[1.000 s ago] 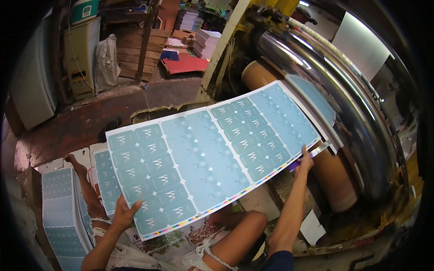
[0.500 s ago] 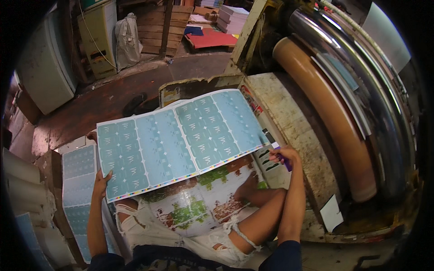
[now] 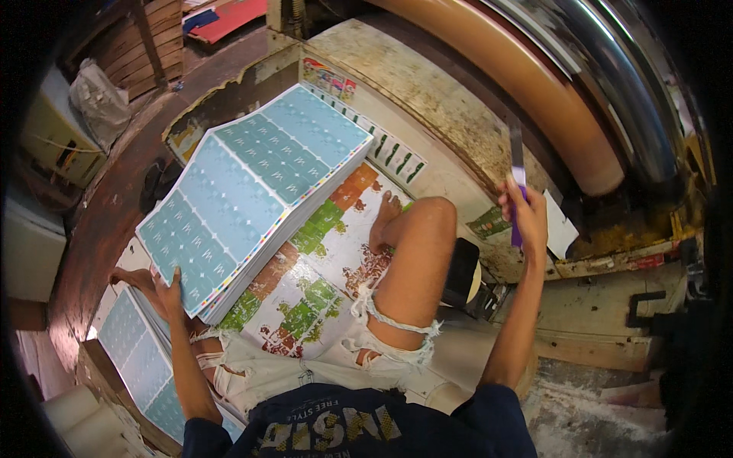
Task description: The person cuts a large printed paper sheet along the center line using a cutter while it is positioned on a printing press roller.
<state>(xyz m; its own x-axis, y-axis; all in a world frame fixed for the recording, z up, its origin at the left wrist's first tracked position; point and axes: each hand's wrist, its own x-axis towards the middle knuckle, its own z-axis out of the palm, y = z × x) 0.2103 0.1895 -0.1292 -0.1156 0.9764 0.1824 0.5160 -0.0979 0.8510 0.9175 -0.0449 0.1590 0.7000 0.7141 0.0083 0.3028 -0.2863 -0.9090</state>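
A thick stack of printed sheets point(image 3: 256, 164), in teal and light-blue panels with a coloured strip along the near edge, lies slanted in front of me. My left hand point(image 3: 169, 291) grips its near left corner, thumb on top; its other fingers are partly hidden. In my right hand point(image 3: 527, 215), raised to the right and apart from the stack, is a purple-handled knife point(image 3: 519, 191). Its blade points away from me and is slightly blurred.
Under the stack is a glossy printed board point(image 3: 301, 305) with green and brown patterns, between my bent legs. Another sheet pile point(image 3: 130, 336) lies at the left. Beyond the worn ledge point(image 3: 427, 72) at the right are large machine rollers point(image 3: 527, 84).
My right hand has moved off the sheets' right edge, lifting the knife away to the right. My left hand stays at the near left corner. The view has turned toward the right.
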